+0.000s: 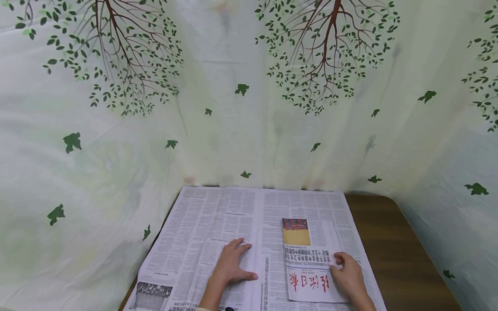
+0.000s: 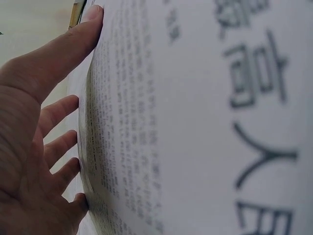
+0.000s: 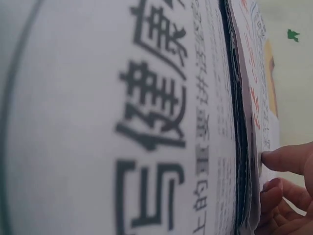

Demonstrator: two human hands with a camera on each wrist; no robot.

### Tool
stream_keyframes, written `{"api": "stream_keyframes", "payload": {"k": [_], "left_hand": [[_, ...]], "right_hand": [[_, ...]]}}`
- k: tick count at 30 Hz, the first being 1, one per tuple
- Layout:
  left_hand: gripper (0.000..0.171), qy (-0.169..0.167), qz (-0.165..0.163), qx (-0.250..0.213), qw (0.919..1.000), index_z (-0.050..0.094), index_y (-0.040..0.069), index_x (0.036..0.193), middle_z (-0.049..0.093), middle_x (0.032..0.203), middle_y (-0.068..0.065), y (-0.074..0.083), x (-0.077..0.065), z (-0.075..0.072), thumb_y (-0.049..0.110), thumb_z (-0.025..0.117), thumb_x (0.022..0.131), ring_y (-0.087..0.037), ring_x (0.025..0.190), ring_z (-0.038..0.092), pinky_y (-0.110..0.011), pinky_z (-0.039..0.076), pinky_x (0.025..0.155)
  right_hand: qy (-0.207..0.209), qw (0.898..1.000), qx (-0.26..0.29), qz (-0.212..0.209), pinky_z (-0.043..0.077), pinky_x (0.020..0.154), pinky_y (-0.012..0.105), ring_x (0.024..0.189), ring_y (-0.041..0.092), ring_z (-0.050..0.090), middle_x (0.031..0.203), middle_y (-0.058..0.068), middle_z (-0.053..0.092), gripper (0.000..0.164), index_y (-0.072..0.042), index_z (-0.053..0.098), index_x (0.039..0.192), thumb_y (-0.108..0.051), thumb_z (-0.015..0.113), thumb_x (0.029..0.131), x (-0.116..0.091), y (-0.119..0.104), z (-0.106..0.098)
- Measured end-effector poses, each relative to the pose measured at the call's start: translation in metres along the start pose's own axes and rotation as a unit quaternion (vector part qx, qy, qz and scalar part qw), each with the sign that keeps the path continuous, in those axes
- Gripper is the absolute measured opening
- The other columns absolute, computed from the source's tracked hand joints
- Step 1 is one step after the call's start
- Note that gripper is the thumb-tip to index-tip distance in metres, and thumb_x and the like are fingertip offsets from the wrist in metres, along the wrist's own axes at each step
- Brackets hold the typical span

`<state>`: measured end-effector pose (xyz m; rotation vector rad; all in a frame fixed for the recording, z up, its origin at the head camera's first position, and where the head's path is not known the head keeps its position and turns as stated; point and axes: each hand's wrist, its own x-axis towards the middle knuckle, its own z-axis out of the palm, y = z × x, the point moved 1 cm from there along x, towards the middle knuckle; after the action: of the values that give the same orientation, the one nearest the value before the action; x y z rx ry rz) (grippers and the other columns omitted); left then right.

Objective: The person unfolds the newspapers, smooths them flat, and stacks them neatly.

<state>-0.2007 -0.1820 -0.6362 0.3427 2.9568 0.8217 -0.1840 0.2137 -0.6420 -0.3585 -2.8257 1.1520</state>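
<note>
Head view: two bare hands over a folded white newspaper with red masthead characters [image 1: 307, 255], which lies on a spread-out grey-white newsprint sheet [image 1: 233, 216].
The left hand [image 1: 232, 264] rests on the sheet with fingers spread wide, holding nothing; the right hand [image 1: 349, 276] has its fingers curled at the folded newspaper's right side, touching it, though I cannot tell whether they pinch it. The right wrist view shows several loose layers along the folded edge, so catching only the upper ones could fan the fold apart. The sheet beneath looks thin, and a sideways drag might crease it or pull it askew on the dark brown wooden table [image 1: 393, 242], since the left hand seems only to rest there.
</note>
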Motion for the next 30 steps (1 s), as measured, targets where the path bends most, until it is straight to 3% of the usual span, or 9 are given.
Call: {"api": "stream_keyframes", "payload": {"k": [6,17,30], "left_hand": [[0.109,-0.002,-0.006,0.011,0.9999,0.06,0.021,0.145,0.045,0.159,-0.013,-0.002,0.0,0.003,0.076,0.087,0.055,-0.041,0.15,0.035,-0.064,0.023,0.122],[0.109,0.004,-0.002,0.005,1.0,0.059,0.017,0.145,0.045,0.158,-0.015,0.0,0.0,0.0,0.072,0.089,0.056,-0.042,0.149,0.036,-0.065,0.023,0.122],[0.11,0.0,-0.009,0.011,0.9999,0.059,0.019,0.145,0.045,0.159,-0.014,-0.001,0.0,0.003,0.075,0.087,0.055,-0.042,0.15,0.035,-0.064,0.023,0.123]], "right_hand": [[-0.004,1.0,-0.023,0.004,0.041,0.07,0.032,0.08,0.02,0.052,0.097,0.01,0.062,0.049,0.004,0.064,0.122,-0.017,0.079,0.08,-0.004,0.01,-0.007],[-0.043,0.999,-0.017,-0.007,0.037,0.06,0.026,0.069,0.014,0.049,0.081,0.001,0.061,0.042,0.004,0.065,0.118,-0.015,0.078,0.083,-0.015,0.002,-0.009],[-0.074,0.996,0.01,0.043,0.041,0.05,0.027,0.06,0.015,0.053,0.069,0.002,0.059,0.015,-0.004,0.067,0.087,-0.017,0.074,0.086,-0.02,-0.007,0.001]]}}
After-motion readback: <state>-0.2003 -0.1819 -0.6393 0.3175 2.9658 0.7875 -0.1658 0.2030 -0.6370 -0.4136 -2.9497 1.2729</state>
